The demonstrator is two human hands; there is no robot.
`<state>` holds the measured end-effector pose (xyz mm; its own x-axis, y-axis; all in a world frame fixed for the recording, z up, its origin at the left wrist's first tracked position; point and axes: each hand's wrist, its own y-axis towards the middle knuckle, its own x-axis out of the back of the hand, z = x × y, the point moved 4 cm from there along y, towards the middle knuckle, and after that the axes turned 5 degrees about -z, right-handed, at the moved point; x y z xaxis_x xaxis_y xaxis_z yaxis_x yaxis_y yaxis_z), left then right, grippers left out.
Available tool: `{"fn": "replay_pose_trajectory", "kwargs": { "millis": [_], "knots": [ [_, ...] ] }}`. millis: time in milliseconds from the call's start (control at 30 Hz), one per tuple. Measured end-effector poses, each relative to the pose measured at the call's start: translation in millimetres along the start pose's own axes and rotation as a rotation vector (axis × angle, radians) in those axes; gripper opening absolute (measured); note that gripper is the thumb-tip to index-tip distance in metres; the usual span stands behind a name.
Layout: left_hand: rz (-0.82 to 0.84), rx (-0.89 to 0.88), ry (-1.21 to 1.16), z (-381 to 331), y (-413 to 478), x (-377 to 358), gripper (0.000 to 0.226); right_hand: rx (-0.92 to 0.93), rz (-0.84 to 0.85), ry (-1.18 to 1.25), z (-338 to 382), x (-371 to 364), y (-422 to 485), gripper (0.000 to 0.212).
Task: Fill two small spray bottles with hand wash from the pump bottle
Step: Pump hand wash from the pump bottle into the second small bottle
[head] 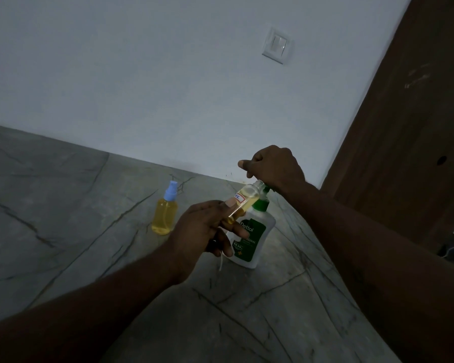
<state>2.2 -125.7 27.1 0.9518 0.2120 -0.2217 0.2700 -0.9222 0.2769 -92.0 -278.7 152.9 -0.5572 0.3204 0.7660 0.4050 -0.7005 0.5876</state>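
Spray bottle (244,203) gripped in your left hand (202,231): keep its mouth at the spout (267,190); right hand (273,169), curled over pump bottle (257,231), presses gently.

A small clear plastic spray bottle (165,213) with a pale blue spray cap stands upright on the grey veined table (63,205), left of the other things, nearly full of yellow liquid. A second small clear bottle (247,199), uncapped and bearing a white red-edged label, is pinched in the left hand (205,231). It is tilted with its open neck up and to the right by the pump spout, and holds some yellow liquid. Behind it a white plastic pump bottle (254,237) with a green Dettol label stands upright near the table's right edge, the right hand (273,169) curled over its green pump head.
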Motion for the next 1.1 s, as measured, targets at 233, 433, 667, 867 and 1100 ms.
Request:
{"fn": "replay_pose_trajectory", "kwargs": {
  "millis": [233, 433, 667, 867, 1100],
  "knots": [
    [0.009, 0.049, 0.025, 6.9, -1.2, -0.6, 0.038, -0.066, 0.057, 0.049, -7.4, -15.6, -4.8, 0.043],
    [0.023, 0.064, 0.032, 7.1, -1.5, -2.2, 0.037, -0.041, 0.047, 0.031, -5.4, -9.1, -5.1, 0.042],
    [0.023, 0.044, 0.021, 3.0, 0.0, -1.7, 0.036, -0.025, 0.029, -0.008, 3.5, -1.0, -0.1, 0.038],
    [0.018, 0.052, 0.038, 4.6, -2.2, -0.8, 0.034, -0.067, 0.045, 0.061, -5.0, -10.7, -4.9, 0.038],
    [0.024, 0.061, 0.039, 5.9, -1.0, -0.6, 0.032, -0.035, 0.049, 0.046, -1.9, -7.1, -2.6, 0.038]
  ]
}}
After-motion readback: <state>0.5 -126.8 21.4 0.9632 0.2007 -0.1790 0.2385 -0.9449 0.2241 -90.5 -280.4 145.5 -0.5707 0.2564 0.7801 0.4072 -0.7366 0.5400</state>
